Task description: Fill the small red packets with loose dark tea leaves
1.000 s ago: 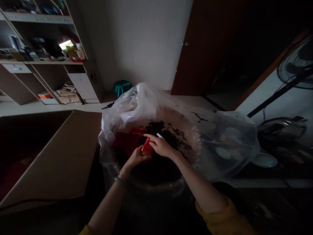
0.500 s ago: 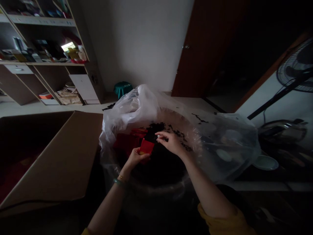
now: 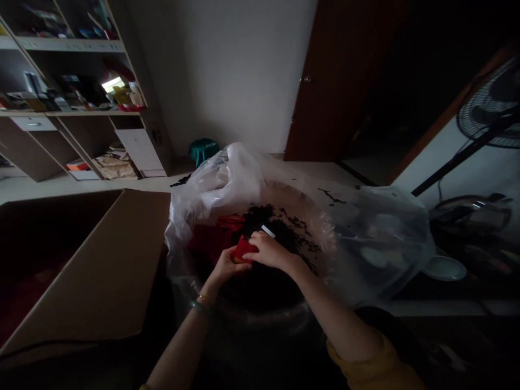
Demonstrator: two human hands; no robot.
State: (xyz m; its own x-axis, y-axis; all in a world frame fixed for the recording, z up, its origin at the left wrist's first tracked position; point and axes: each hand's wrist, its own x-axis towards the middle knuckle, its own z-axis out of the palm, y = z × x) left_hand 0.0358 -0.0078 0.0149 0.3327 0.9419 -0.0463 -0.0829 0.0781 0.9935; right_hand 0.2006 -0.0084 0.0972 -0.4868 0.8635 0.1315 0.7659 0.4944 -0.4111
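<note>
My left hand (image 3: 229,265) is closed round a small red packet (image 3: 244,249), its mouth turned up, over a wide tub lined with clear plastic. My right hand (image 3: 266,250) is bent over the top of the packet, fingers closed and touching it. A short white strip (image 3: 268,232) sticks out beyond the right knuckles; what lies under those fingers is hidden. Below is a heap of dark, loose, leaf-like bits (image 3: 264,214). More red packets (image 3: 211,238) lie piled at the tub's left side.
An open cardboard box (image 3: 101,260) with red things inside stands on the left. The clear plastic sheet (image 3: 244,168) drapes over the tub's rim and spreads right. A pale green dish (image 3: 444,268) and a fan (image 3: 491,108) are on the right. Shelves (image 3: 73,108) stand behind.
My right hand has moved left and down from above the dark bits to the red packet. The white strip now shows more clearly. My left hand has hardly moved.
</note>
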